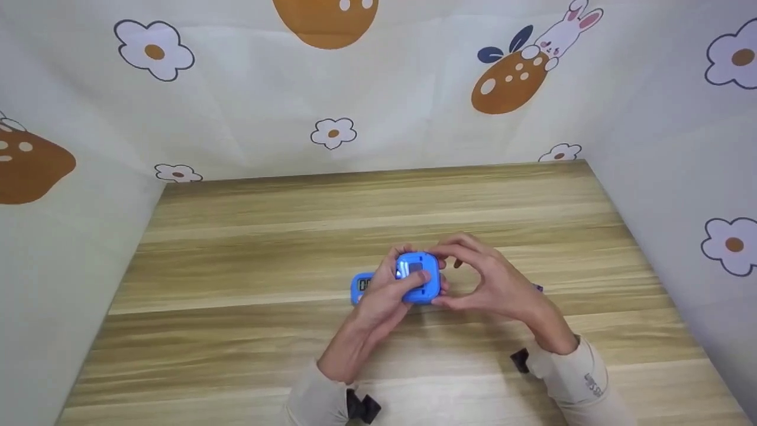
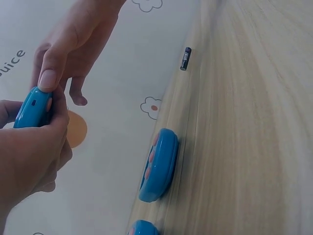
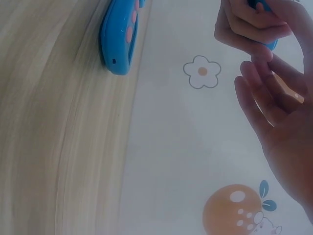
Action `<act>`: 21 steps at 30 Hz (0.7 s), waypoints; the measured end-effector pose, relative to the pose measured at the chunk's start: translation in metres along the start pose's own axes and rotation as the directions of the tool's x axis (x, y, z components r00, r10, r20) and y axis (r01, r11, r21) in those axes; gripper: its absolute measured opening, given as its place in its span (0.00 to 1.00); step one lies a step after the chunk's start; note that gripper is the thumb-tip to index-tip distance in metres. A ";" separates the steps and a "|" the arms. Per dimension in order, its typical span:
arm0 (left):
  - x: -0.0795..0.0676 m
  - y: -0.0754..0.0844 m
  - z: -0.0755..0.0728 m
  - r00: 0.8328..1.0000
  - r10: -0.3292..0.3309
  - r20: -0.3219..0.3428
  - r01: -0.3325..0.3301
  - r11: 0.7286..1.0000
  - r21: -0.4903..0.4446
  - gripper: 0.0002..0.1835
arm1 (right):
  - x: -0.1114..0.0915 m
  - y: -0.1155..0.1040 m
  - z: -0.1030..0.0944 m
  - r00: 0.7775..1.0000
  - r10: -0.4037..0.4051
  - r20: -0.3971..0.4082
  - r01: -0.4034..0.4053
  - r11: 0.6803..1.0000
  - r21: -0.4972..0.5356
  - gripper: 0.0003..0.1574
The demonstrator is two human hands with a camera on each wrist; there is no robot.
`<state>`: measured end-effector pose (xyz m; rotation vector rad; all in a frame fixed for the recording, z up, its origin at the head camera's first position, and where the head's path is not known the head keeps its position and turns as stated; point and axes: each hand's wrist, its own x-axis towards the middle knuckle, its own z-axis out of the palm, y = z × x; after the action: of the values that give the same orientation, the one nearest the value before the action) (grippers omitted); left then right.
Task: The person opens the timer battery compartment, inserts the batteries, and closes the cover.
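Observation:
My left hand (image 1: 384,293) grips a blue digital timer (image 1: 434,278) above the table, thumb laid across its face. That face has a dark rectangular patch, partly hidden by the thumb. My right hand (image 1: 494,281) pinches the timer's right side between index finger and thumb, its other fingers hanging loose. In the left wrist view the right thumb presses on the timer's edge. A second blue timer (image 1: 359,287) with a digital display lies on the table, partly behind my left hand. The left wrist view shows this kind of blue timer (image 2: 161,165) with pink buttons, and part of another (image 2: 143,228).
A small dark battery (image 2: 186,58) lies on the wood-grain table (image 1: 236,236); in the head view only a small end (image 1: 538,288) shows past the right hand. Patterned cloth walls (image 1: 248,94) enclose the table at the back and both sides.

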<state>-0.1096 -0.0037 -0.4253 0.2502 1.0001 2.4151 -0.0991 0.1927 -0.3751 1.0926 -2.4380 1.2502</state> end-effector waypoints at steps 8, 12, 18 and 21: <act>0.000 0.001 0.002 1.000 -0.006 -0.014 0.006 1.000 -0.021 0.24 | -0.005 0.017 0.003 1.000 -0.016 0.004 0.016 1.000 -0.004 0.42; 0.000 0.001 0.002 1.000 -0.005 -0.021 0.004 0.999 -0.049 0.23 | -0.008 0.030 0.006 1.000 -0.014 0.017 0.015 0.999 -0.032 0.43; 0.001 -0.001 0.001 1.000 -0.007 -0.026 0.005 0.998 -0.055 0.24 | -0.011 0.035 0.007 0.999 -0.024 0.025 0.025 0.999 -0.036 0.42; 0.001 -0.002 0.001 1.000 -0.004 -0.028 0.002 0.999 -0.046 0.25 | -0.012 0.034 0.007 0.999 -0.024 0.025 0.025 0.999 -0.036 0.42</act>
<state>-0.1090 -0.0011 -0.4258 0.1987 0.9555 2.4419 -0.1132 0.2061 -0.4065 1.1317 -2.4472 1.1873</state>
